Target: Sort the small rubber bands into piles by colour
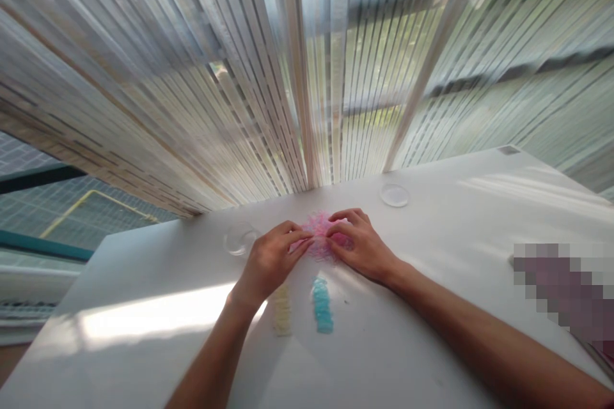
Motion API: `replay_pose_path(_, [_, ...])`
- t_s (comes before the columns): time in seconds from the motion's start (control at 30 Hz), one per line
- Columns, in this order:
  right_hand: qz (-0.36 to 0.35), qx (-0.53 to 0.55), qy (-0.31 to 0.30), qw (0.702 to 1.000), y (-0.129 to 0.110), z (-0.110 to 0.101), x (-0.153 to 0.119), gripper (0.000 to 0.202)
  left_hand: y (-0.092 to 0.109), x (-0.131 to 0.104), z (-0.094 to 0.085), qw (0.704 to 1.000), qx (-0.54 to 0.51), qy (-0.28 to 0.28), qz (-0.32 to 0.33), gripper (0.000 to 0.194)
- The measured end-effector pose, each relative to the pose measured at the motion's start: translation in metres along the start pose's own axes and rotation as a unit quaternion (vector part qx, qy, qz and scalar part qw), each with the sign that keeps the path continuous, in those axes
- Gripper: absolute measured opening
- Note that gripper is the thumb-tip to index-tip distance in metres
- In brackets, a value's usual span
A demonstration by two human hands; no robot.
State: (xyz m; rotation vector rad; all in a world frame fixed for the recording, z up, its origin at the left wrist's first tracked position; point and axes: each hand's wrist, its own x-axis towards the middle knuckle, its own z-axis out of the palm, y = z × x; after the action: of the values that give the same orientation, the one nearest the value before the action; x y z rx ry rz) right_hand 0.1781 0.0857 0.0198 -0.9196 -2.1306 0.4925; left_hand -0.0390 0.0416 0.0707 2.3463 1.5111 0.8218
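Observation:
A fluffy pile of pink shredded strands [320,222] lies on the white table between my two hands. My left hand [278,252] is at the pile's left side, its thumb and fingertips pinched together at the strands. On the right side, my right hand [357,243] has its fingers curled into the pile, with thumb and index tip close together there. Exactly what sits between the fingertips is too small to tell apart from the pile. Nearer to me lie a row of overlapping turquoise pieces [322,307] and a row of pale yellow pieces [283,313].
A clear round dish [237,239] stands behind my left hand, and a clear round lid or dish [394,195] lies at the back right. The white table [384,358] ends at striped blinds [259,108]. A blurred-out pinkish area [566,294] is at the right edge.

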Motion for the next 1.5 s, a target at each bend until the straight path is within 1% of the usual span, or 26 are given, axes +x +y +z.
replay_pose_path(0.07, [-0.002,0.002,-0.001,1.000,0.000,0.000,0.000,0.007,0.001,-0.013,-0.010,0.999,-0.031,0.014,0.001,0.015])
replay_pose_path(0.13, [-0.002,0.004,0.000,1.000,0.000,0.001,0.000,0.006,0.000,-0.031,-0.019,0.999,-0.038,0.019,0.003,0.014])
replay_pose_path(0.2, [0.000,0.007,0.006,1.000,0.000,0.001,0.000,0.006,-0.001,-0.054,-0.026,0.999,-0.052,0.011,-0.005,0.015])
replay_pose_path(0.23, [0.001,0.009,0.009,1.000,0.000,0.001,0.000,0.005,-0.003,-0.066,-0.028,0.998,-0.051,-0.003,-0.026,0.017])
replay_pose_path(0.33, [0.003,0.008,0.014,1.000,0.000,0.002,0.001,0.005,-0.007,-0.096,-0.029,0.996,-0.034,-0.016,-0.078,0.021])
replay_pose_path(0.4, [0.009,0.007,0.016,1.000,-0.001,0.002,0.001,0.005,-0.009,-0.109,-0.028,0.995,-0.034,-0.029,-0.088,0.023])
replay_pose_path(0.47, [0.017,0.006,0.020,1.000,-0.001,0.001,0.001,0.005,-0.007,-0.117,-0.028,0.995,-0.041,-0.049,-0.082,0.024])
replay_pose_path(0.57, [0.025,0.010,0.021,0.999,-0.002,0.000,0.001,0.006,-0.002,-0.123,-0.033,0.991,-0.057,-0.087,-0.078,0.022])
replay_pose_path(0.7, [0.026,0.013,0.020,0.999,-0.003,0.000,0.002,0.007,0.004,-0.127,-0.041,0.978,-0.092,-0.155,-0.104,0.020])
replay_pose_path(0.83, [0.022,0.013,0.027,0.999,-0.003,0.000,0.002,0.008,0.006,-0.127,-0.041,0.966,-0.116,-0.187,-0.135,0.017])
replay_pose_path(0.93, [0.017,0.011,0.027,0.999,-0.002,0.001,0.001,0.008,0.006,-0.126,-0.039,0.962,-0.111,-0.196,-0.152,0.014])
replay_pose_path(1.03, [0.012,0.011,0.029,0.999,-0.002,0.001,0.002,0.007,0.006,-0.126,-0.038,0.963,-0.098,-0.199,-0.155,0.011])
replay_pose_path(1.2, [0.017,0.030,0.051,0.998,-0.002,-0.001,0.003,0.009,0.004,-0.127,-0.039,0.965,-0.075,-0.200,-0.154,0.011])
replay_pose_path(1.27, [0.040,0.050,0.063,0.996,-0.001,-0.002,0.003,0.012,0.003,-0.127,-0.039,0.966,-0.068,-0.204,-0.145,0.013])
replay_pose_path(1.4, [0.115,0.092,0.095,0.985,0.000,-0.005,0.006,0.019,0.003,-0.127,-0.039,0.970,-0.052,-0.200,-0.128,0.016])
replay_pose_path(1.5, [0.152,0.093,0.096,0.979,0.002,-0.009,0.010,0.023,0.004,-0.126,-0.036,0.976,-0.034,-0.184,-0.108,0.013])
